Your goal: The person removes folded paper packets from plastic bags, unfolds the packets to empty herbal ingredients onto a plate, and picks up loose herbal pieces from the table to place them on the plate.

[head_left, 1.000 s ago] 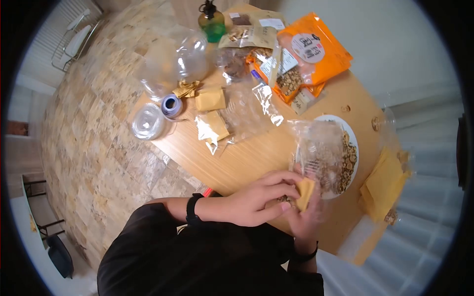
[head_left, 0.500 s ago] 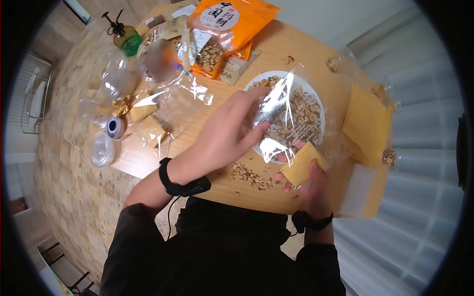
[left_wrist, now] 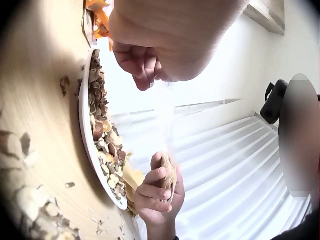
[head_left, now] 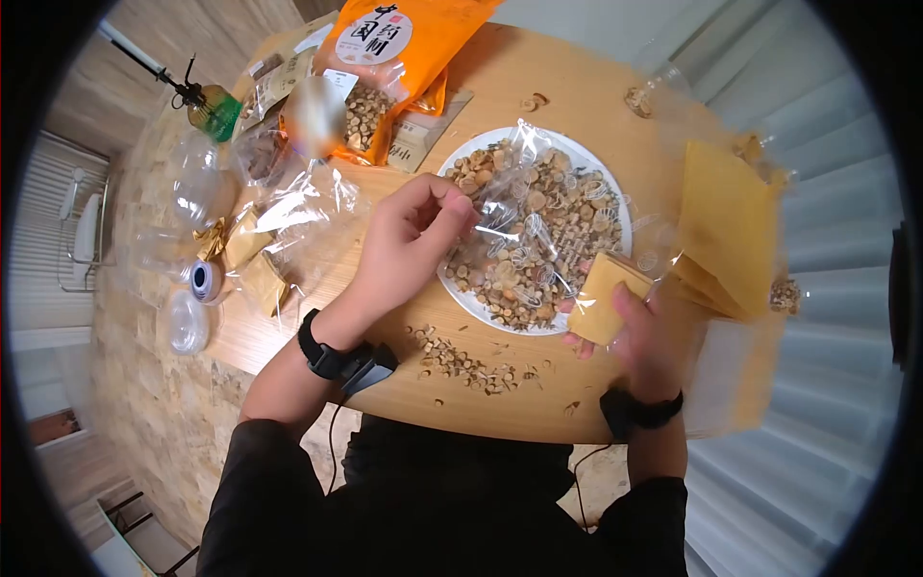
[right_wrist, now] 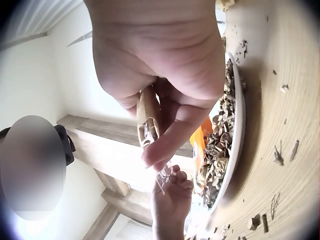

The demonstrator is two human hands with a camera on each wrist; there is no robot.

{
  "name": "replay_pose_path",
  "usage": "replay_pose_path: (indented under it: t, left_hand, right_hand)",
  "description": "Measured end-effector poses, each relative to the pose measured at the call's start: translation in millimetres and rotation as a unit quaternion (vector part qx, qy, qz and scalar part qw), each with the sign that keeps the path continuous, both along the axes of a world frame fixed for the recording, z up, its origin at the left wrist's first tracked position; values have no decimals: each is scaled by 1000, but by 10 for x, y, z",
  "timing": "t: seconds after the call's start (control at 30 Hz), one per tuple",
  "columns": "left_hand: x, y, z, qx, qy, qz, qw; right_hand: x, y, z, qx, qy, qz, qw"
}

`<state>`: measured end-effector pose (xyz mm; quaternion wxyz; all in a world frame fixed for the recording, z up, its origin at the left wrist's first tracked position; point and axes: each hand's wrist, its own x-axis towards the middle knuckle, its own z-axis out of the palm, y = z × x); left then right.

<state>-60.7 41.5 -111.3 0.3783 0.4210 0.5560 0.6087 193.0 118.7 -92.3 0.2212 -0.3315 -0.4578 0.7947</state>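
Above the left part of a white plate [head_left: 627, 226] heaped with dried sliced pieces, my left hand [head_left: 409, 236] pinches a clear plastic bag [head_left: 500, 207] between thumb and fingers. The bag stretches over the plate toward my right hand [head_left: 639, 332]. That hand grips a folded yellow-brown paper packet [head_left: 606, 298] at the plate's right edge, thumb on top. In the right wrist view the packet [right_wrist: 148, 112] is seen edge-on between the fingers. The left wrist view shows my left fingers [left_wrist: 142, 67] curled together above the plate [left_wrist: 86, 125].
Loose pieces [head_left: 466, 365] lie on the table in front of the plate. An orange bag [head_left: 423, 48] lies behind it, yellow paper [head_left: 726, 226] to its right. At the left are clear plastic containers [head_left: 202, 188], a tape roll [head_left: 205, 281], small packets [head_left: 264, 286] and a green spray bottle [head_left: 213, 113].
The view has shifted over the plate. My hands, close together a second ago, have moved apart, the left drawing the clear bag away while the right keeps the paper packet.
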Motion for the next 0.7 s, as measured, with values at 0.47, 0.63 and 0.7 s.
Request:
replay_pose_path:
  t: [0.47, 0.63, 0.7]
  left_hand:
    - [41, -30, -159, 66, -199, -18, 978]
    - [-17, -12, -182, 71, -280, -69, 955]
    - [-22, 11, -174, 89, -269, -53, 957]
  right_hand:
    - [58, -33, 18, -6, -11, -25, 1000]
    - [85, 12, -19, 21, -24, -34, 999]
    - [111, 27, -79, 8, 2, -37, 999]
